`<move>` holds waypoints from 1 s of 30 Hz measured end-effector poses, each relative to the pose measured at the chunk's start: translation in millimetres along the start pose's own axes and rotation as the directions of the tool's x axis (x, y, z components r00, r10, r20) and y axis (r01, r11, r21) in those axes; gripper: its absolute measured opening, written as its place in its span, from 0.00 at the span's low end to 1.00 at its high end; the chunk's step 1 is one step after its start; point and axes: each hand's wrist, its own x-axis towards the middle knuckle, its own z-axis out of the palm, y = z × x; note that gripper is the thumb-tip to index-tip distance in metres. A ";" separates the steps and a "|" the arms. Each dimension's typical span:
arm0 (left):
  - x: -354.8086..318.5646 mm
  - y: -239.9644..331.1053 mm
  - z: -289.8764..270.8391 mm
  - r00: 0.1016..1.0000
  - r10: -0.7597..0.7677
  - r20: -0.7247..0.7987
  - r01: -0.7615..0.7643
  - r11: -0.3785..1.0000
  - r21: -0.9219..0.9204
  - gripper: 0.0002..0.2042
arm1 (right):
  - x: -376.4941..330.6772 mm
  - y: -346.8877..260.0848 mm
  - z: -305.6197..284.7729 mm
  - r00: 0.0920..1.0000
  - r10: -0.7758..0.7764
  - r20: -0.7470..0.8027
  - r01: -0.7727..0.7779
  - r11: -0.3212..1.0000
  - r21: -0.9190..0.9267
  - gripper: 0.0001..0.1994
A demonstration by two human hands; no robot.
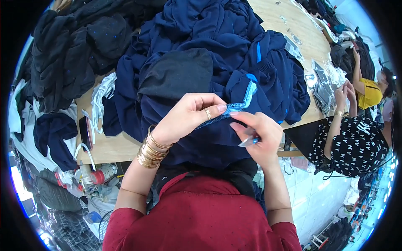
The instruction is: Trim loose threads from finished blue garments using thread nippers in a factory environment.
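My left hand (pixel 190 113), with a ring and several gold bangles at the wrist, pinches the seam of a navy garment (pixel 241 85) between thumb and fingers. A light blue strip (pixel 251 93) runs along that seam and stands up past the fingertips. My right hand (pixel 264 136) is closed, its index fingertip at the same seam beside my left thumb. Thread snips (pixel 248 142) with silvery blades lie in its curled fingers, their tips pointing left; the handle is mostly hidden. Below both hands, the rest of the navy cloth spreads toward me.
A large navy garment pile (pixel 197 25) with a black cloth piece (pixel 178 73) covers the wooden table (pixel 303 21). Black garments (pixel 63 58) lie at left, near white straps (pixel 102 90) and a phone (pixel 85 131). Clear packets (pixel 322 85) lie right, before a co-worker in a patterned black shirt (pixel 356 144).
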 end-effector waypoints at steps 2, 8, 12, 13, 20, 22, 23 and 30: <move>3.0 -0.9 1.9 0.999 0.042 0.031 -0.042 0.999 0.003 0.12 | 2.7 4.0 4.0 0.999 -0.038 0.016 0.039 0.997 -0.067 0.15; 6.2 1.8 0.6 0.999 -0.003 0.040 0.002 0.999 0.040 0.12 | 5.9 -1.4 7.2 0.965 0.261 -0.026 -0.246 0.935 0.255 0.07; 8.4 -3.0 0.3 0.999 0.032 0.008 -0.033 0.996 0.085 0.13 | 8.2 -4.6 -2.2 0.834 0.552 0.004 -0.465 0.698 0.545 0.02; 8.9 -4.0 0.3 0.999 0.052 0.005 -0.052 0.996 0.077 0.13 | 7.0 -1.8 -4.4 0.818 0.575 -0.009 -0.460 0.664 0.590 0.02; 8.5 -4.3 -0.8 0.999 0.045 0.000 -0.045 0.996 0.072 0.13 | 8.1 2.7 -6.7 0.969 0.238 0.072 -0.245 0.962 0.116 0.09; 9.6 -7.8 1.8 0.995 0.096 -0.033 -0.092 0.990 0.104 0.11 | 4.1 6.0 -3.5 0.960 0.273 0.062 -0.277 0.958 0.073 0.08; 9.7 -9.3 3.0 0.987 0.146 -0.067 -0.136 0.981 0.138 0.10 | 5.2 5.1 -1.3 0.950 0.308 0.044 -0.311 0.944 0.112 0.07; 2.9 -5.9 2.7 0.953 0.236 -0.192 -0.189 0.953 0.236 0.08 | 8.6 3.0 -6.2 0.899 0.427 0.101 -0.439 0.865 0.243 0.06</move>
